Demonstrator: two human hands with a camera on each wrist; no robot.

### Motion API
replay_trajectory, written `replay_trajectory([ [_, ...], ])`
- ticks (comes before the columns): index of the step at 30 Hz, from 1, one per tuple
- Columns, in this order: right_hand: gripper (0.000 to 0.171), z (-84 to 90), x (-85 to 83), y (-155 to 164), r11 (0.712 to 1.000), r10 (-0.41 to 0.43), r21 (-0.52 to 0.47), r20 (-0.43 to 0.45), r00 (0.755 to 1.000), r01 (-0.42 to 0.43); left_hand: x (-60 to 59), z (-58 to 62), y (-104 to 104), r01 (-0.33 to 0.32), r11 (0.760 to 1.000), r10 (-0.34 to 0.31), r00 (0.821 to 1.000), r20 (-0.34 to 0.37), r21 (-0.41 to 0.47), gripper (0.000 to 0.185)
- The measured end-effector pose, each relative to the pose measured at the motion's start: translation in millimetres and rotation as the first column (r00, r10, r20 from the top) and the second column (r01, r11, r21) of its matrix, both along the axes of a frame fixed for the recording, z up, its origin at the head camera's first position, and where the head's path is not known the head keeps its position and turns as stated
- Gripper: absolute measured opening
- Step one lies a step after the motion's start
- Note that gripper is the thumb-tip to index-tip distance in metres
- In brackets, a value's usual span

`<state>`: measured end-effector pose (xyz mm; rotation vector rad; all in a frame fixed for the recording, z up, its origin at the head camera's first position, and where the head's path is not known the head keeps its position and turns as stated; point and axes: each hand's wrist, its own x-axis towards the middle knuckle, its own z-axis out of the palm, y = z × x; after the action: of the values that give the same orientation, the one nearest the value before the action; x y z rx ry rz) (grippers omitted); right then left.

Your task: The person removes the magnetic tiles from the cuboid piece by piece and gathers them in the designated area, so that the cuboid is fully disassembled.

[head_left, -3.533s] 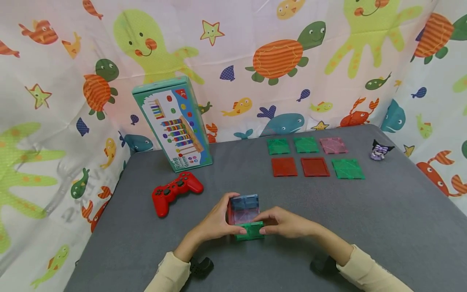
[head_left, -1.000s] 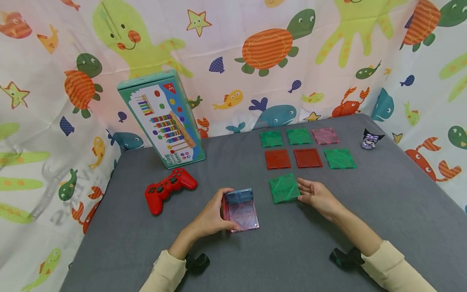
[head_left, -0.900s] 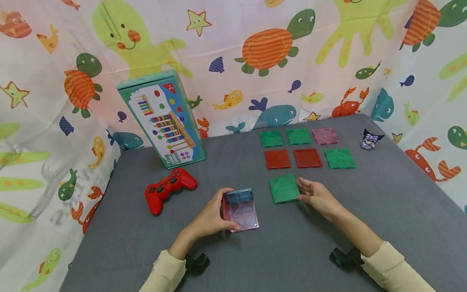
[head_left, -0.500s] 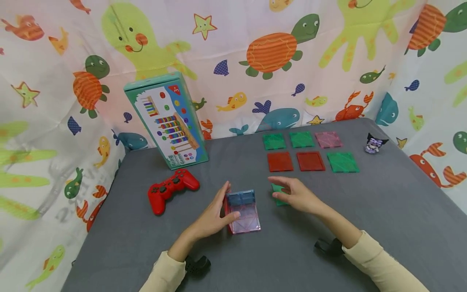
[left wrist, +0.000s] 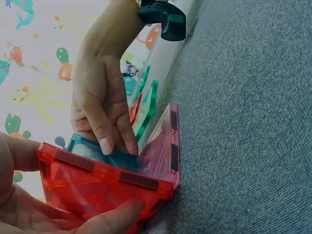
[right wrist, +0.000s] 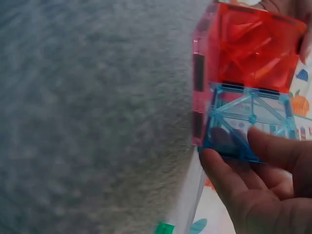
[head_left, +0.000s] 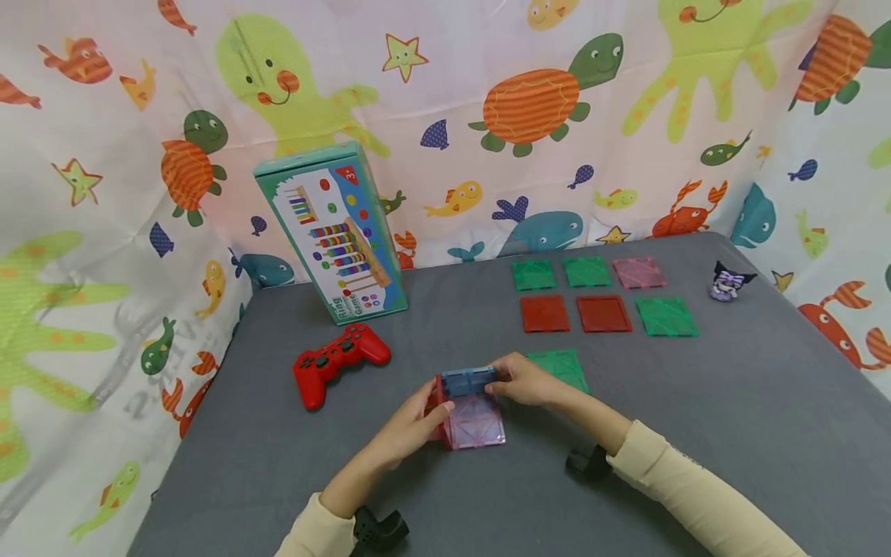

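Three clear magnetic tiles meet at a corner on the table. The pink tile lies flat, the blue tile stands upright along its far edge, and the red tile stands on its left side. With thumb and fingers, my left hand grips the red tile. My right hand pinches the blue tile at its right end, thumb on the near face and fingers behind. A green tile lies flat just beyond my right hand, partly covered by it.
Two rows of flat tiles lie at the back right, among them a red tile and a pink tile. A small figurine stands right of them. A red game controller and an upright toy box stand on the left.
Earlier both hands held the green tile at the front; the right hand then put it down on the right. Since then, my right hand has come left onto the blue tile.
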<state>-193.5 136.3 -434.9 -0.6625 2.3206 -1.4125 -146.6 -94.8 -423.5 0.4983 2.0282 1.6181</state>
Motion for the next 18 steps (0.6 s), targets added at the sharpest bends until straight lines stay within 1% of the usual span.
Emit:
replay_trajectory([
  [2,0.010,-2.3,1.9,-1.6,0.999,-0.041,-0.005,-0.024,0.999,0.040,-0.4,-0.2,-0.6,0.005,1.000,-0.005,1.000,0.020,-0.004,0.056],
  [4,0.010,-3.4,3.4,-3.4,0.997,-0.080,-0.019,-0.039,0.996,0.079,-1.1,0.1,-0.9,0.007,1.000,-0.007,0.999,0.035,-0.009,0.057],
  [7,0.012,-3.2,4.9,-6.0,0.991,-0.132,-0.020,-0.041,0.990,0.132,-2.2,1.3,-1.1,0.015,1.000,-0.015,0.998,0.060,-0.003,0.060],
  [8,0.012,-2.8,5.4,-6.7,0.989,-0.146,-0.021,-0.032,0.989,0.146,-2.4,1.7,-1.2,0.017,1.000,-0.017,0.997,0.074,0.001,0.061],
  [11,0.016,-1.3,6.8,-9.1,0.981,-0.191,-0.016,0.005,0.982,0.191,-1.8,3.6,-0.8,0.011,1.000,-0.011,0.997,0.078,-0.010,0.062],
  [14,0.023,-0.5,7.4,-10.2,0.973,-0.229,-0.028,0.041,0.973,0.230,-0.3,5.1,0.5,-0.003,0.999,0.006,0.998,0.066,-0.045,0.060],
  [17,0.028,-0.6,6.6,-10.1,0.968,-0.245,-0.036,0.059,0.968,0.248,0.8,4.9,2.1,-0.007,0.998,0.011,0.998,0.058,-0.059,0.059],
  [18,0.026,-0.7,6.1,-9.9,0.967,-0.250,-0.035,0.058,0.967,0.252,1.0,4.4,2.3,-0.003,0.999,0.006,0.998,0.062,-0.054,0.059],
])
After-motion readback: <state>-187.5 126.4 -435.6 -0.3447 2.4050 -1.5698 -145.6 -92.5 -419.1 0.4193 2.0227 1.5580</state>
